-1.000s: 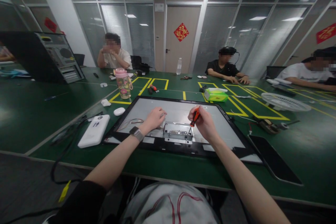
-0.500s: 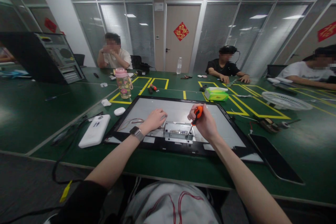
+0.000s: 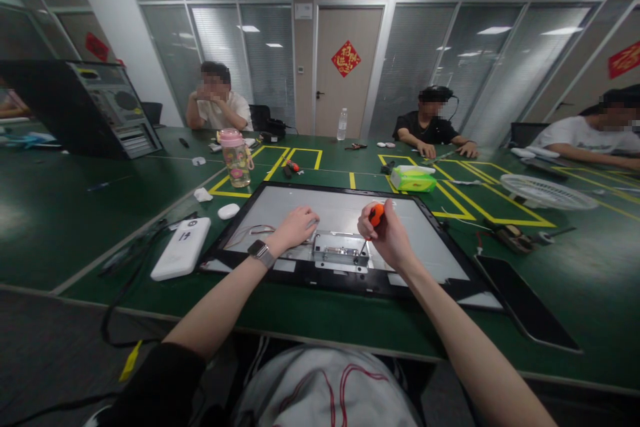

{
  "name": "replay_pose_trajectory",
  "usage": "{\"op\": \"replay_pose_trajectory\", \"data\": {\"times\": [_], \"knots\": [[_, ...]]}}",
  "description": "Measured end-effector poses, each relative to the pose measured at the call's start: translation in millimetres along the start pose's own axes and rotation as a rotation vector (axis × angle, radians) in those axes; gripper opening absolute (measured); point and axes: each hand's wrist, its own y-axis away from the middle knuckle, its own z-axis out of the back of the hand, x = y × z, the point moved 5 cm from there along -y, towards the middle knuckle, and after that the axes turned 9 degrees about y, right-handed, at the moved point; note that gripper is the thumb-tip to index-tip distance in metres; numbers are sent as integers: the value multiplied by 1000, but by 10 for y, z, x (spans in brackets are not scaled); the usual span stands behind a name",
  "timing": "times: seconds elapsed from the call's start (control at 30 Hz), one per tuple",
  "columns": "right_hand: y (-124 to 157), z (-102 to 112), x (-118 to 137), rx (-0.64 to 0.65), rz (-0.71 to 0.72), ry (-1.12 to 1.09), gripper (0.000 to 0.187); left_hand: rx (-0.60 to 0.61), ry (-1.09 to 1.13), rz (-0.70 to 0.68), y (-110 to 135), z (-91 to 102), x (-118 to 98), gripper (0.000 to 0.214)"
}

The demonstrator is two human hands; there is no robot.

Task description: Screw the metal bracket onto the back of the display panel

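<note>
A flat display panel (image 3: 270, 203) with a black frame lies on the green table in front of me. Near its front edge sits a metal bracket (image 3: 342, 253). My right hand (image 3: 387, 233) is wrapped round the orange and black handle of a screwdriver (image 3: 377, 215), whose shaft slants down to the bracket's right end. Left of the bracket, my left hand (image 3: 296, 227) rests flat on the panel, fingers stretched out. Thin wires (image 3: 250, 232) run over the panel beside that wrist, which wears a watch.
A white power bank (image 3: 181, 248) and a white oval case (image 3: 229, 211) lie to the left. Behind them stands a pink-lidded bottle (image 3: 236, 160). A green tissue pack (image 3: 413, 179) sits beyond the panel, a black phone-like slab (image 3: 525, 303) at right. Several people sit across the table.
My right hand has turned slightly on the screwdriver handle, while its tip stays at the bracket's right end. My left hand keeps its place.
</note>
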Motion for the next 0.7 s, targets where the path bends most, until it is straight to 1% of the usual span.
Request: {"op": "replay_pose_trajectory", "data": {"times": [0.2,0.27,0.33,0.43,0.53,0.6,0.7], "knots": [[10,3,8,2,43,14,37,8,1,8,0,6,-9,25],[3,34,-7,-2,55,44,35,13,-3,11,2,12,-14,25],[-8,87,-26,-33,64,106,34,22,-6,15,4,14,-17,25],[-18,170,-23,-97,101,296,29,30,-7,14,3,11,-18,25],[0,208,44,-149,218,603,30,29,-10,14,2,4,-13,25],[24,214,86,-178,301,769,29,24,-10,14,3,3,-11,25],[50,233,97,-215,352,843,26,25,-8,11,3,7,-16,25]]}}
